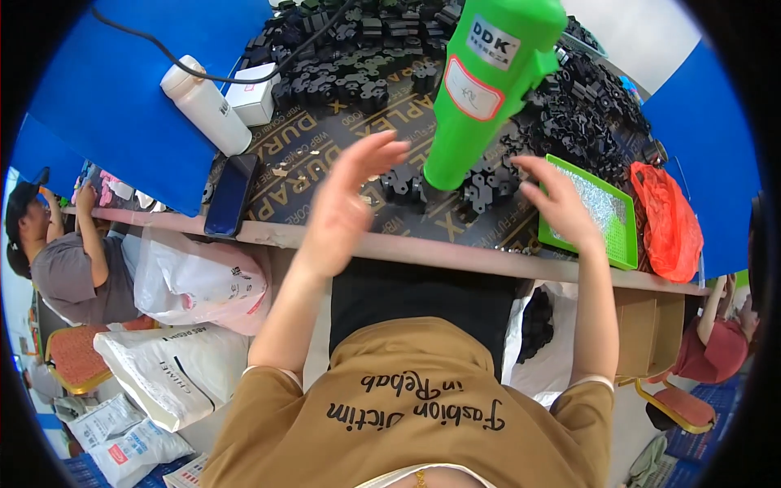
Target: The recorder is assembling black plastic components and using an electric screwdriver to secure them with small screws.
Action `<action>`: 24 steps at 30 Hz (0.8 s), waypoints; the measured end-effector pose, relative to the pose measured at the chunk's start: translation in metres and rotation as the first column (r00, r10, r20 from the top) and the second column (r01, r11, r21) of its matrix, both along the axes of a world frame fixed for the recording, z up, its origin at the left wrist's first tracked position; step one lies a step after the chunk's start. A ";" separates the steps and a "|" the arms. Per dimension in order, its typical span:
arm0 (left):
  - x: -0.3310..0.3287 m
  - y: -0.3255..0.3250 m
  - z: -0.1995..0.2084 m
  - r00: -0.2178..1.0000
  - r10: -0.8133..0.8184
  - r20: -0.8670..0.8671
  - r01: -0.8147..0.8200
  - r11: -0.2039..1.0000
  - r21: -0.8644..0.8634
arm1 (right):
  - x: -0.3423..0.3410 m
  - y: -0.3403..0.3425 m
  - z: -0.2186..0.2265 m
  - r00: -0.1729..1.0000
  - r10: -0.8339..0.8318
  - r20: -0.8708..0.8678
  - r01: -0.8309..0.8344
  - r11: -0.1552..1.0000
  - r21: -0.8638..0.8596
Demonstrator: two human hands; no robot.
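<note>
My left hand (pixel 348 195) is raised over the near edge of the bench, fingers stretched out, somewhat blurred, with nothing in it. On the other side my right hand (pixel 563 203) reaches in beside a green tray (pixel 630 244) filled with small shiny metal pieces; its fingers are apart and hold nothing I can see. Between the hands a green electric screwdriver (pixel 484 89) points down, and neither hand touches it. Small black plastic parts (pixel 486 193) lie around its lower end. More black parts (pixel 346 85) are laid out and piled up behind.
A white bottle (pixel 207 106), a white box (pixel 252 93) and a dark phone (pixel 231 195) are at the left. An orange-red plastic bag (pixel 667 220) lies right of the tray. Blue partitions flank the bench. White sacks (pixel 175 374) stand lower left; other people sit at both sides.
</note>
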State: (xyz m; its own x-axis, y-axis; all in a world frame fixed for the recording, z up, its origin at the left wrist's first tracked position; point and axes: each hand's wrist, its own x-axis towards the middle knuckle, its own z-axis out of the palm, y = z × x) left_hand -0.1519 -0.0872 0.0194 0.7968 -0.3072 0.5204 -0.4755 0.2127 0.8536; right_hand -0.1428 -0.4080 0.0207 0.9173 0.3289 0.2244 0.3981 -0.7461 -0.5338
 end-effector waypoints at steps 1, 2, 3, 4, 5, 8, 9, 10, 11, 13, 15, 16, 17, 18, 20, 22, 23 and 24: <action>0.005 -0.011 0.004 0.996 -0.045 0.071 0.042 0.998 0.046 | 0.000 0.001 -0.002 1.000 0.019 -0.017 -0.018 1.000 0.009; 0.010 -0.021 0.004 0.993 -0.036 0.111 0.024 0.993 0.112 | -0.011 0.007 -0.004 1.000 -0.002 0.014 0.002 1.000 0.024; 0.014 -0.030 0.010 0.991 0.021 0.132 -0.044 0.984 0.172 | -0.010 0.012 -0.003 0.998 -0.030 -0.062 0.029 1.000 -0.006; 0.019 -0.037 0.013 0.994 0.055 0.095 -0.069 0.986 0.150 | -0.012 0.016 -0.007 0.998 -0.023 -0.052 0.024 1.000 0.012; 0.028 -0.038 0.015 0.979 0.137 0.152 -0.163 0.972 0.171 | -0.011 0.021 -0.005 0.995 -0.029 -0.093 0.027 0.999 -0.023; 0.034 -0.032 0.007 0.869 0.401 0.291 -0.464 0.864 0.197 | -0.016 0.028 -0.003 0.993 -0.069 -0.096 0.058 0.991 -0.117; 0.035 -0.024 -0.001 0.836 0.453 0.308 -0.527 0.820 0.225 | -0.016 0.026 -0.003 0.993 -0.069 -0.093 0.058 0.992 -0.113; 0.032 -0.017 -0.004 0.854 0.452 0.257 -0.517 0.783 0.344 | -0.015 0.021 -0.002 0.999 -0.001 -0.047 -0.003 0.996 -0.090; 0.034 -0.009 -0.016 0.870 0.396 0.292 -0.489 0.767 0.416 | -0.013 0.016 -0.002 0.998 0.067 0.000 -0.066 0.995 -0.070; 0.038 -0.006 -0.037 0.904 0.280 0.324 -0.420 0.726 0.544 | 0.012 0.013 -0.003 0.996 0.085 0.042 -0.088 0.993 0.077; 0.036 -0.012 -0.042 0.925 0.193 0.328 -0.358 0.735 0.576 | 0.047 0.026 -0.003 0.995 0.051 0.091 -0.063 0.989 0.131; 0.035 -0.016 -0.042 0.950 0.150 0.274 -0.293 0.730 0.618 | 0.066 0.037 -0.001 0.997 0.074 0.030 -0.076 0.993 0.089; 0.035 -0.020 -0.041 0.949 0.125 0.289 -0.289 0.711 0.641 | 0.085 0.047 -0.001 0.995 0.094 -0.033 -0.092 0.995 0.049; 0.034 -0.024 -0.039 0.948 0.095 0.303 -0.282 0.692 0.664 | 0.105 0.053 -0.007 0.986 0.130 -0.102 -0.135 0.990 -0.044; 0.031 -0.031 -0.040 0.942 0.076 0.326 -0.287 0.684 0.671 | 0.128 0.070 -0.005 0.945 0.095 -0.314 -0.167 0.963 -0.212; 0.026 -0.036 -0.046 0.930 0.106 0.351 -0.327 0.675 0.661 | 0.141 0.082 0.000 0.856 0.038 -0.516 -0.222 0.928 -0.300; 0.024 -0.039 -0.047 0.917 0.135 0.375 -0.359 0.687 0.632 | 0.144 0.082 -0.004 0.854 0.036 -0.519 -0.220 0.929 -0.299; 0.023 -0.042 -0.049 0.907 0.157 0.392 -0.387 0.681 0.622 | 0.148 0.085 -0.002 0.810 0.063 -0.583 -0.253 0.934 -0.250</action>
